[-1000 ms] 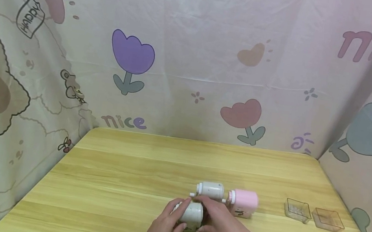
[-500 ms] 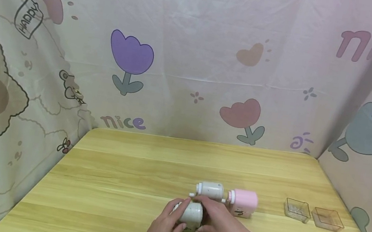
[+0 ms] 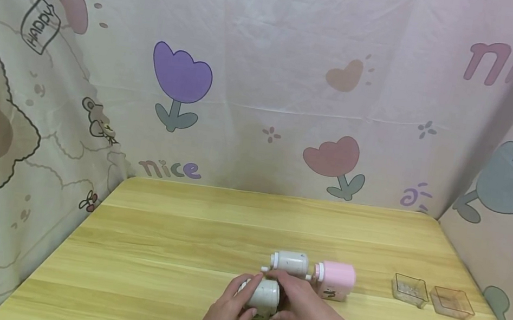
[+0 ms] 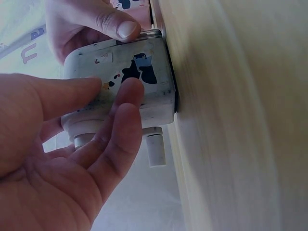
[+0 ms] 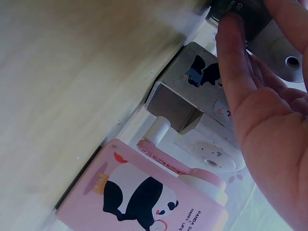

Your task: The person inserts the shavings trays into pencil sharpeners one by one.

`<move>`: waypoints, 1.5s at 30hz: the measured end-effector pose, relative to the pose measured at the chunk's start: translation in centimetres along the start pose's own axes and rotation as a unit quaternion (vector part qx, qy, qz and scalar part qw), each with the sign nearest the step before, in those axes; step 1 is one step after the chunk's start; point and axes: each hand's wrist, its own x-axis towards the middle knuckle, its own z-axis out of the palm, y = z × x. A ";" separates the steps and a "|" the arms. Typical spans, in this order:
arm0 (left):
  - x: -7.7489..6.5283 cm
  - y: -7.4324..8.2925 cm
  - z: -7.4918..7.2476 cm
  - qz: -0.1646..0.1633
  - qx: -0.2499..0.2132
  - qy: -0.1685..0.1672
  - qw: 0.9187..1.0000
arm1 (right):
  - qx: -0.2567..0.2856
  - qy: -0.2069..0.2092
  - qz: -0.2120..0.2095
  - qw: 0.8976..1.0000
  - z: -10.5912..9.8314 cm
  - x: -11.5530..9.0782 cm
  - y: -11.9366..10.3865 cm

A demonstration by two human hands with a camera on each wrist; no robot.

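Both hands are on a greyish-white hand-crank pencil sharpener [image 3: 265, 294] near the front of the table. My left hand [image 3: 231, 307] grips its left, crank side, with the thumb lying along its panda-printed face [image 4: 156, 82]. On the opposite end, my right hand [image 3: 309, 307] holds it by the edge; its thumb touches a dark part beside the pencil hole [image 5: 292, 62]. Just behind stands a second whitish sharpener [image 3: 292, 263], whose drawer opening [image 5: 173, 108] shows hollow in the right wrist view. A pink panda sharpener [image 3: 337, 278] stands to its right.
Two small see-through trays stand farther right: a clear tray [image 3: 409, 299] with bits in it and a brownish tray [image 3: 452, 313] beside it. The wooden table [image 3: 152, 233] meets a printed curtain [image 3: 259, 73] at the back and sides.
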 end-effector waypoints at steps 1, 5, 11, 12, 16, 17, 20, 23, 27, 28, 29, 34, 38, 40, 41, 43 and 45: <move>0.0 0.0 0.0 0.000 0.000 -0.001 1.000 | 0.000 0.000 0.000 1.000 0.0 0.0 0.0; 0.0 0.0 0.0 -0.006 -0.002 -0.006 1.000 | -0.002 0.000 -0.004 1.000 0.0 0.0 0.0; 0.0 0.0 0.0 -0.010 -0.004 -0.009 1.000 | 0.000 -0.002 -0.007 1.000 0.0 0.1 0.0; 0.0 0.0 0.0 -0.010 -0.005 -0.009 1.000 | 0.001 -0.003 -0.007 1.000 0.0 0.1 0.0; 0.0 0.0 0.0 -0.007 -0.004 -0.005 1.000 | 0.002 -0.005 -0.008 1.000 0.0 0.1 0.0; 0.0 0.0 0.0 -0.005 -0.004 -0.004 1.000 | 0.003 -0.005 -0.010 1.000 0.0 0.2 -0.1; -0.1 0.0 0.0 0.002 -0.005 0.001 1.000 | 0.006 -0.004 -0.016 1.000 0.1 0.2 -0.1; -0.1 0.0 0.0 0.006 -0.007 0.002 1.000 | 0.011 -0.001 -0.021 1.000 0.1 0.1 -0.1; -0.1 0.0 0.0 0.005 -0.024 -0.002 1.000 | 0.012 0.000 -0.024 1.000 0.1 0.2 -0.2; -0.1 -0.1 -0.1 0.003 -0.035 -0.005 0.999 | 0.012 0.000 -0.023 1.000 0.1 0.2 -0.2; -0.1 -0.1 -0.1 0.001 -0.045 -0.008 0.999 | 0.012 0.000 -0.023 1.000 0.1 0.2 -0.2; 0.0 -0.2 -0.1 -0.005 -0.053 -0.002 0.999 | 0.011 0.004 -0.025 1.000 0.2 0.2 0.0; 0.1 -0.2 -0.2 -0.007 -0.043 0.006 0.999 | 0.010 0.006 -0.012 1.000 0.4 0.0 0.0; 0.2 -0.2 -0.4 -0.017 -0.061 -0.002 0.998 | 0.018 0.001 -0.002 1.000 0.4 -0.3 -0.1; 0.2 -0.3 -0.5 -0.022 -0.067 -0.004 0.998 | 0.022 -0.002 0.003 1.000 0.4 -0.4 -0.2; 0.2 -0.5 -0.9 -0.037 -0.080 -0.006 0.996 | 0.033 -0.005 0.011 0.999 0.2 -0.8 -0.4; 0.2 -0.8 -1.3 -0.054 -0.082 0.001 0.995 | 0.045 -0.008 0.017 0.999 -0.1 -1.3 -0.5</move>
